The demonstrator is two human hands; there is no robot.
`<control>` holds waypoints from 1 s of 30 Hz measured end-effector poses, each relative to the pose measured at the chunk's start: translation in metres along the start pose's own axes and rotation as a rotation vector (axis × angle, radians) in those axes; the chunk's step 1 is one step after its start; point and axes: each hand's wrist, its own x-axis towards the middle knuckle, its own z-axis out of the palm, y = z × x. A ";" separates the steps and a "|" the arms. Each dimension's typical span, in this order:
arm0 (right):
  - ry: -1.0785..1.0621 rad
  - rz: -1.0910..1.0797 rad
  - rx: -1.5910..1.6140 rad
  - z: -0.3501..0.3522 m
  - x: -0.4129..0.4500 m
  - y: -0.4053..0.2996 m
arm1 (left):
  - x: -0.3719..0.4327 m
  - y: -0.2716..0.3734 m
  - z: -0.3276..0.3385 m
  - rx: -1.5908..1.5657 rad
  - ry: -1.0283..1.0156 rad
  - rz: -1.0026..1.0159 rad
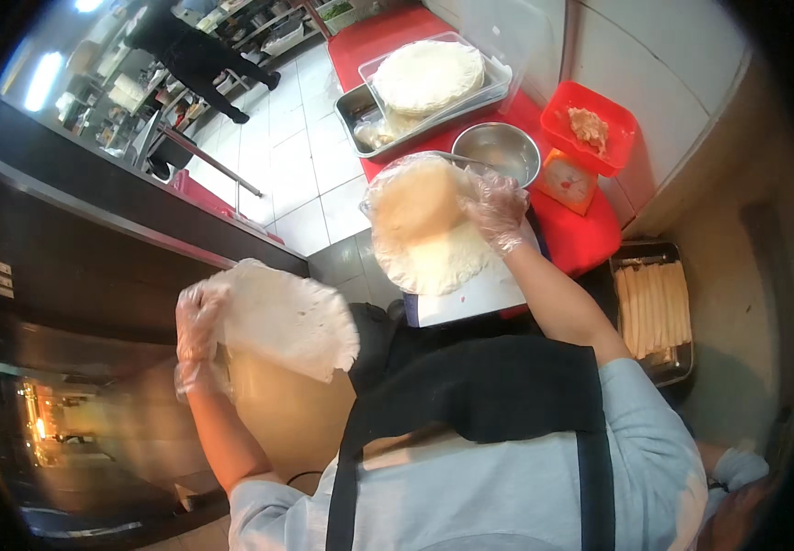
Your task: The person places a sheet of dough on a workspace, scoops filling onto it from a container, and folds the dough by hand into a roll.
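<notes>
My left hand (202, 313), in a clear plastic glove, grips one edge of a thin, pale round dough sheet (286, 317). The sheet hangs out to the left of the red-covered table. My right hand (496, 206), gloved too, rests at the right edge of a stack of round dough sheets (431, 255), with clear plastic about its rim. Whether the fingers pinch a sheet there is hard to see. Under the stack lies a white board (472, 303). Just beyond my right hand is a steel bowl (500, 148), with a metal handle by its near rim.
Farther back, a clear plastic container (500, 79) of more dough sheets sits on a metal tray (376, 148). A red tub (620, 148) of minced filling rests on an orange scale (567, 182). Rolled sticks fill a tray (653, 310) at right. A person (190, 55) stands far off.
</notes>
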 end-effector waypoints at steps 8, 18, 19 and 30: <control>0.138 -0.010 0.084 0.015 -0.010 0.012 | -0.027 -0.065 0.018 -0.369 0.266 -0.149; -0.564 0.028 1.321 -0.015 0.085 -0.079 | -0.005 -0.079 0.018 -0.378 0.306 -0.172; -0.625 0.104 1.463 -0.012 0.109 -0.091 | -0.001 -0.077 0.019 -0.378 0.309 -0.171; 0.026 0.627 1.494 0.052 0.278 -0.061 | 0.039 -0.011 0.052 -0.298 0.163 -0.038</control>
